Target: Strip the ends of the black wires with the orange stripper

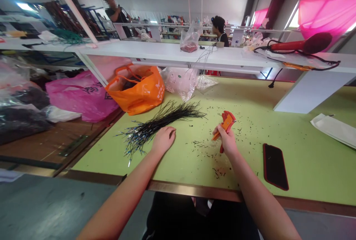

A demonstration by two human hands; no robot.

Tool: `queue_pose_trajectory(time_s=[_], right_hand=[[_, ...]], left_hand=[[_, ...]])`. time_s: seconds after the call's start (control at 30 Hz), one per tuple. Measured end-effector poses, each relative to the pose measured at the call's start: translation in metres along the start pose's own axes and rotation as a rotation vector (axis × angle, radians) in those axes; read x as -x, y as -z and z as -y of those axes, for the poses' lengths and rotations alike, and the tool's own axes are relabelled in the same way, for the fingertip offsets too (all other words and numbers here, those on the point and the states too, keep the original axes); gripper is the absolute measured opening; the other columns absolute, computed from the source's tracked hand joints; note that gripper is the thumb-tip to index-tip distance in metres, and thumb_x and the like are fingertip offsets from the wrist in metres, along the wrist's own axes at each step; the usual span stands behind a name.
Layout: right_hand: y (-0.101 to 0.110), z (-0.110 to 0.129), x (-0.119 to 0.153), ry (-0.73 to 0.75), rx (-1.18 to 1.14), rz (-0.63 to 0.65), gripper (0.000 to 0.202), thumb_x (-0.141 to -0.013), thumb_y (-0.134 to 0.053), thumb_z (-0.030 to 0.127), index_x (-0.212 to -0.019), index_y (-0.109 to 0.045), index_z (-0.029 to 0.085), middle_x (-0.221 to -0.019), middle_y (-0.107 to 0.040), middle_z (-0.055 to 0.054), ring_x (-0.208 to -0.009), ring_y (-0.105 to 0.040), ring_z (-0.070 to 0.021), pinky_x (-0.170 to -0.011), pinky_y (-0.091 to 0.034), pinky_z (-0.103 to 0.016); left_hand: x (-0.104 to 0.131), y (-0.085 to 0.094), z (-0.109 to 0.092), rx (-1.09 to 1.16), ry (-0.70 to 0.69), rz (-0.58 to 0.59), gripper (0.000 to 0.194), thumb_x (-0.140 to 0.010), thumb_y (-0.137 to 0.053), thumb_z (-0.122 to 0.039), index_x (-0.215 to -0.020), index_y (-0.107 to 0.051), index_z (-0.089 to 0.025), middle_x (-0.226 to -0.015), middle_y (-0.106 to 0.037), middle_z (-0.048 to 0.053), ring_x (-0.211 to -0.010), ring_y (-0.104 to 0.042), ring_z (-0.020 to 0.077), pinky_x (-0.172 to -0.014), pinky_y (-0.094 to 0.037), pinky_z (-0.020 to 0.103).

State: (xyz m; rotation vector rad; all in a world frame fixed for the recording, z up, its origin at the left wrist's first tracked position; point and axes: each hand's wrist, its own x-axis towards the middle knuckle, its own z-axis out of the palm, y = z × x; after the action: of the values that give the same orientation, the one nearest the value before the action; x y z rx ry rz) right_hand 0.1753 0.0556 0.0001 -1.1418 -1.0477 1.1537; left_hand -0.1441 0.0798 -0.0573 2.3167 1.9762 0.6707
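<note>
A bundle of thin black wires lies on the green table, with blue and silvery ends toward the lower left. My left hand rests at the right edge of the bundle, its fingers curled together; whether anything is between them is too small to tell. My right hand is wrapped round the handles of an orange and red wire tool, whose head points up and away. Short dark clippings are scattered on the table around the tool.
A phone lies right of my right arm. Orange and pink bags stand at the back left. A white shelf spans the back, bearing a red-handled brush-like item. White sheets lie far right. Two people are beyond the shelf.
</note>
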Motion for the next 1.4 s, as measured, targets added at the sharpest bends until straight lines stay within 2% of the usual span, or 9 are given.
queue_pose_trajectory(time_s=[0.43,0.8,1.4], right_hand=[[-0.001,0.001,0.001,0.012,0.007,0.001,0.051,-0.08,-0.078,0.073,-0.075,-0.068,0.023,-0.079,-0.069,-0.006,-0.078,-0.067,-0.024,-0.068,-0.057,-0.035],[0.001,0.0,0.001,0.008,0.031,-0.01,0.05,-0.082,-0.076,0.074,-0.081,-0.068,0.024,-0.083,-0.071,-0.007,-0.082,-0.07,-0.0256,-0.07,-0.059,-0.037],[0.0,0.006,0.003,0.015,0.052,-0.021,0.049,-0.081,-0.077,0.072,-0.081,-0.067,0.024,-0.083,-0.07,-0.007,-0.083,-0.069,-0.0256,-0.072,-0.06,-0.037]], left_hand=[[-0.001,-0.008,0.008,-0.012,0.077,-0.031,0.035,-0.098,-0.05,-0.033,-0.115,-0.077,-0.019,-0.135,-0.075,0.014,-0.127,-0.069,0.0319,-0.119,-0.052,0.047],[-0.001,-0.014,0.012,-0.024,0.073,-0.062,0.038,-0.099,-0.05,-0.034,-0.12,-0.076,-0.016,-0.149,-0.068,0.016,-0.142,-0.061,0.0345,-0.126,-0.046,0.051],[-0.002,-0.017,0.016,-0.006,0.1,-0.084,0.04,-0.098,-0.052,-0.035,-0.126,-0.073,-0.017,-0.156,-0.062,0.016,-0.147,-0.057,0.0348,-0.127,-0.046,0.051]])
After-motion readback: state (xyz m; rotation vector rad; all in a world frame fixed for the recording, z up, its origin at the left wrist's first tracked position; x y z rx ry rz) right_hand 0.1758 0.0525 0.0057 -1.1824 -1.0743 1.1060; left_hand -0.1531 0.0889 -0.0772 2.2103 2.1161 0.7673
